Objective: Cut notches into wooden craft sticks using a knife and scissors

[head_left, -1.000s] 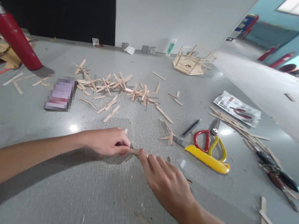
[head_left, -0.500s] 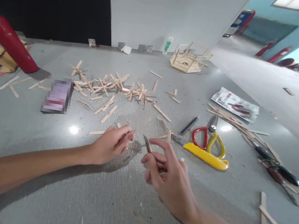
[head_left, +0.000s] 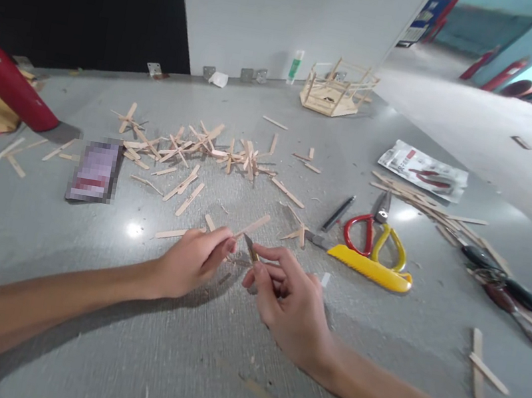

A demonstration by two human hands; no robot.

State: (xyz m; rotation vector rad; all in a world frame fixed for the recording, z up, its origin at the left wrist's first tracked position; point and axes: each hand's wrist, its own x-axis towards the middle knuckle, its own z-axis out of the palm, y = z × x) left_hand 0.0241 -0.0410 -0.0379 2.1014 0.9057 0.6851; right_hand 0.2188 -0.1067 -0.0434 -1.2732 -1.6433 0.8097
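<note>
My left hand (head_left: 196, 258) is closed on a thin wooden craft stick (head_left: 256, 224), whose free end sticks out up and to the right past the fingers. In my right hand (head_left: 293, 297) a small craft knife (head_left: 251, 248) is pinched, its dark pointed blade close to the stick beside my left fingertips. Whether the blade touches the stick I cannot tell. Small shavings lie on the table just under both hands. Ahead of them spreads a loose heap of wooden sticks (head_left: 199, 141), several of them crossed.
Right of my right hand lie a yellow-handled cutter (head_left: 369, 268), scissors (head_left: 359, 234) with red and yellow handles, and a black pen (head_left: 338, 212). Screwdrivers (head_left: 509, 285) are farther right. A stick frame model (head_left: 332, 102), glue stick (head_left: 295, 67), phone (head_left: 95, 170) and red cylinder (head_left: 10, 78) stand or lie around.
The stick in my left hand now extends up and to the right, where before only a short tip showed. My right hand has brought the knife left, closer to it.
</note>
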